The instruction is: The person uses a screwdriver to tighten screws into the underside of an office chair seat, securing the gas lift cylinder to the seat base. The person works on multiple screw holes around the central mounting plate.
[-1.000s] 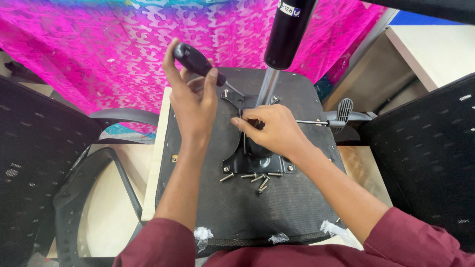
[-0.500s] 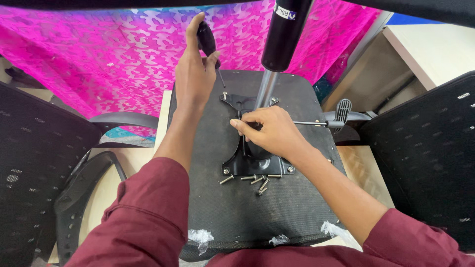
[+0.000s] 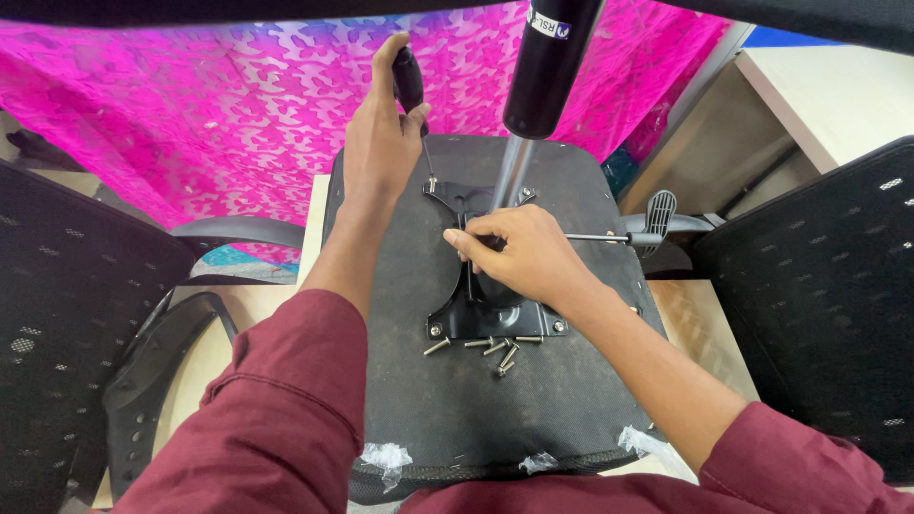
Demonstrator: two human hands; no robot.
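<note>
Left hand (image 3: pixel 381 143) has its fingers clamped on a black-handled screwdriver (image 3: pixel 411 86), shaft nearly upright, tip on a screw at the far left corner of the black metal mounting plate (image 3: pixel 476 309) on the upturned black chair seat (image 3: pixel 476 400). Loose silver screws (image 3: pixel 486 347) lie at the plate's near edge, within reach. Right hand (image 3: pixel 519 257) lies flat on the plate, fingers together, apparently steadying it.

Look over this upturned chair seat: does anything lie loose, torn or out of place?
Yes. Several loose screws lie scattered on the seat underside beside the metal plate, not fitted. Torn plastic scraps cling to the seat's near edge.
</note>
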